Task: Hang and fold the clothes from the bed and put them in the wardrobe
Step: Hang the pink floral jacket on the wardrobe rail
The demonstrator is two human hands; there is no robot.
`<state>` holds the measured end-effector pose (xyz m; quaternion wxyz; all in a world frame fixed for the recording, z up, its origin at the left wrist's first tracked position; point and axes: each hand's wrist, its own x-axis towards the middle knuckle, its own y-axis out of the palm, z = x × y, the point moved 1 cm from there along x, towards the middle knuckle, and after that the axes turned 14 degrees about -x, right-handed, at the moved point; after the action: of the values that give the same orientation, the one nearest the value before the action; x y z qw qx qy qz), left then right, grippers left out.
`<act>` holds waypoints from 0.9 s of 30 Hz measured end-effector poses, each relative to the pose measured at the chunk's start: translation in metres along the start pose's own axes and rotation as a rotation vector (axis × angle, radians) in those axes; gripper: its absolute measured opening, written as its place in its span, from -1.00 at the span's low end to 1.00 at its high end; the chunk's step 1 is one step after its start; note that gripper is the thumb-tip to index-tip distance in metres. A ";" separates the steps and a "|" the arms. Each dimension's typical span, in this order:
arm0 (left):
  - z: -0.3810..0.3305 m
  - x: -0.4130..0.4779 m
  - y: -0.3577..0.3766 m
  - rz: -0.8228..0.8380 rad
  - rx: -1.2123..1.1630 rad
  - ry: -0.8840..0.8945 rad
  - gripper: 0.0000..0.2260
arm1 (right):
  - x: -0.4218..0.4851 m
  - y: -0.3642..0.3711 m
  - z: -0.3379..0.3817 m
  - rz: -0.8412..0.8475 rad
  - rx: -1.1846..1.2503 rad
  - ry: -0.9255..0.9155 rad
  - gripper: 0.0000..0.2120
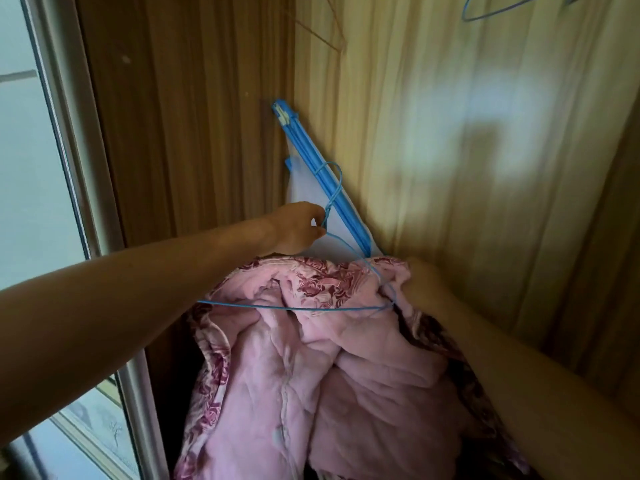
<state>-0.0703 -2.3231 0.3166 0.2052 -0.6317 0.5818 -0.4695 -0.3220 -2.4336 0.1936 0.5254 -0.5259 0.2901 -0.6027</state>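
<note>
1. Right hand (420,277) is pushed into the upper right edge of the pink quilted garment (311,375); its fingers are hidden in the fabric, so I cannot tell its grip.
2. Bunched in front of the wooden wardrobe wall (450,133), the garment is draped over a blue wire hanger (294,309), whose bottom bar crosses the garment's top.
3. Just above the garment, the left hand (298,226) pinches the hanger's twisted neck between thumb and fingertips.
4. Higher above the garment, the hanger's hook lies across a blue plastic rod (304,147) leaning in the wardrobe corner.
5. Far above the garment, to the right, part of a second blue hanger (502,12) shows.
</note>
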 end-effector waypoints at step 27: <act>0.050 0.040 0.076 -0.027 -0.838 0.066 -0.85 | -0.001 -0.039 0.027 -0.032 -0.070 -0.413 -0.42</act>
<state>-0.0750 -2.3926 0.2455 -0.0942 -0.6528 0.7203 -0.2149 -0.3092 -2.4162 0.2361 0.5454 -0.6607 0.1886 -0.4801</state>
